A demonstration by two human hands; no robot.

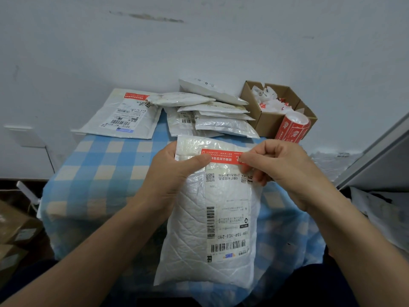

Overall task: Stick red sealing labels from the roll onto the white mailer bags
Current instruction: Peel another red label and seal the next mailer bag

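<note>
**Label being laid across the top of a held bag**

Left hand (174, 171): forearm enters from the lower left; the grip clasps the top left corner of the held mailer bag (194, 229), thumb lying across the front face and touching the left end of the red label (219, 154); its fingers are behind the bag and hidden.

Right hand (281, 171): forearm enters from the lower right; the grip pinches the right end of the red label between thumb and forefinger at the bag's top right; the other fingers are curled below, over the bag's edge.

The held mailer bag stands upright in front of the person, above the near edge of the table (99, 169), shipping slip facing the camera; the red label runs crosswise along its top.

Label roll (292, 127): on the table's far right, touching the cardboard box (267, 122); its lower part is hidden behind the right hand.

Stack of mailer bags (212, 114): at the far middle of the table; a labelled bag (124, 116) lies flat at the far left, a red strip along its top.

Limits of view: the label's right tip is covered by the thumb; its print is too small to read; whether it is fully stuck down cannot be told; the box holds white and red scraps, not identifiable.
</note>
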